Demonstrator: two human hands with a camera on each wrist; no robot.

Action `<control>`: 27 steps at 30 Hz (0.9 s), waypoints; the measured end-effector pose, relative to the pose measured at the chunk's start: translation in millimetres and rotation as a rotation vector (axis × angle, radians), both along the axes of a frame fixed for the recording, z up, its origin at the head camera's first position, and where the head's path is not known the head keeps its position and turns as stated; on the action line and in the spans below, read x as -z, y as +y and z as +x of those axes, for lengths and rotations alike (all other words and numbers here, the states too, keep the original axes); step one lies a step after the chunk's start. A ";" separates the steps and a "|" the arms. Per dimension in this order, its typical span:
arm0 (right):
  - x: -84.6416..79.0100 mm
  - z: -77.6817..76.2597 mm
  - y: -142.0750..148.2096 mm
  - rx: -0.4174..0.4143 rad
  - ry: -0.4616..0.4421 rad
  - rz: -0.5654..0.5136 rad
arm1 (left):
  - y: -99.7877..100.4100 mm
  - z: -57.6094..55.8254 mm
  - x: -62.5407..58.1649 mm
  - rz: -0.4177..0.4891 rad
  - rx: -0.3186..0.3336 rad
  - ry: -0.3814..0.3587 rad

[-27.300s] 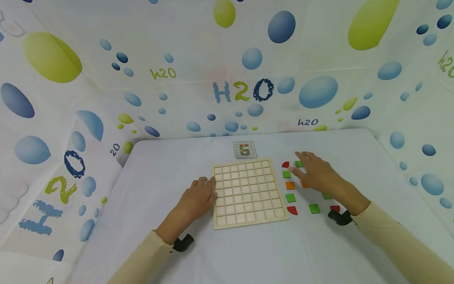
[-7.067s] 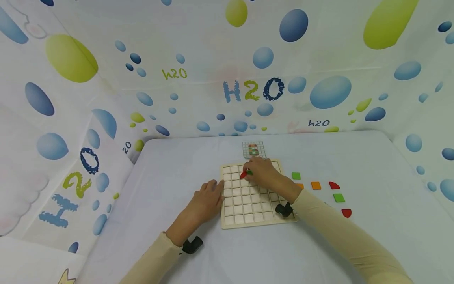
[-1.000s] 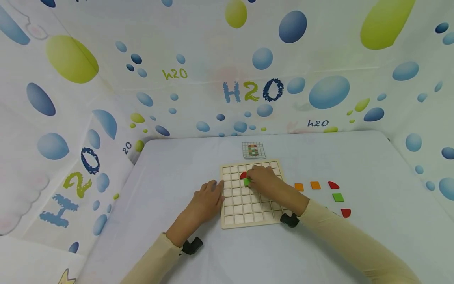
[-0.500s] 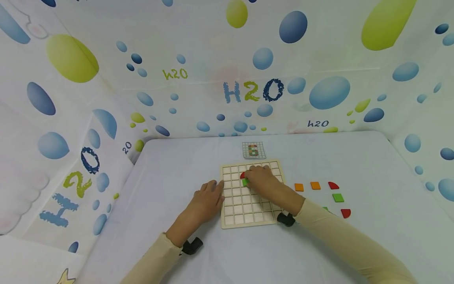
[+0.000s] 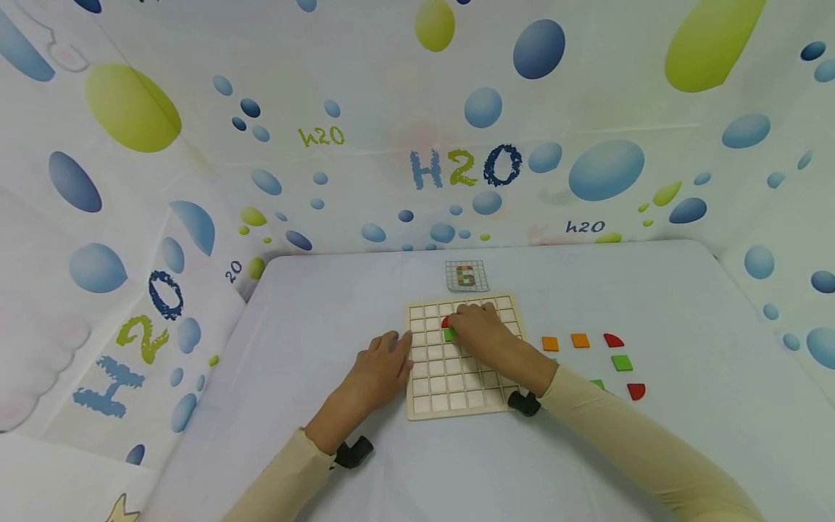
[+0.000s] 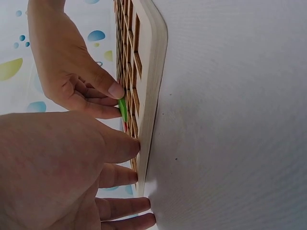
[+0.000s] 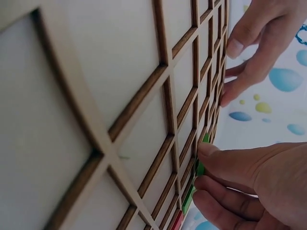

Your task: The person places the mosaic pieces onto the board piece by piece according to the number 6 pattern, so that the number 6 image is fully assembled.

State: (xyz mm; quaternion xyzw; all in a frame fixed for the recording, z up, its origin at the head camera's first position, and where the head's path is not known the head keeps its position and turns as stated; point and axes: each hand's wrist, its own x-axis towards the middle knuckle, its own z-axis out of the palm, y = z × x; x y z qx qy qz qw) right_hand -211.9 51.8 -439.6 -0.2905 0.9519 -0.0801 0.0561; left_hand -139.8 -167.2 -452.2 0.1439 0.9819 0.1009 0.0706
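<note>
A wooden grid board [image 5: 438, 402] lies on the white-covered table. My left hand [image 5: 385, 368] rests at its left edge, fingers loosely extended against the rim. Over the upper part of the board, my right hand [image 5: 485, 337] pinches a green square tile [image 6: 123, 109] between thumb and fingers, low at the grid. The head view shows that green tile just below a red quarter-round tile [image 5: 446, 321], which sits in the grid. Another green tile [image 7: 188, 199] is beside the red one in the right wrist view; my right fingers hide it in the head view.
Behind the board lies a small card [image 5: 466, 276] printed with a coloured grid pattern. Right of the board are loose tiles: two orange squares [image 5: 580, 340], two red quarter-rounds [image 5: 613, 340], and green squares [image 5: 622, 362], some partly covered by my right arm.
In the last second my right hand shifts the green tile slightly left, under the red one. Seven seconds ago that hand was higher; 27 seconds ago the board was bare. The left hand stays put.
</note>
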 end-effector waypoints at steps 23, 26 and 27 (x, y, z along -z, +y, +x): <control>7.6 0.9 5.1 -0.021 0.093 -0.018 | 1.3 -0.2 -1.3 -0.018 0.001 0.000; 7.5 1.4 5.4 -0.022 0.086 -0.026 | 1.8 0.1 -1.9 -0.015 0.000 -0.001; 7.5 1.6 5.3 -0.022 0.086 -0.027 | 2.0 0.2 -2.1 -0.014 -0.002 -0.005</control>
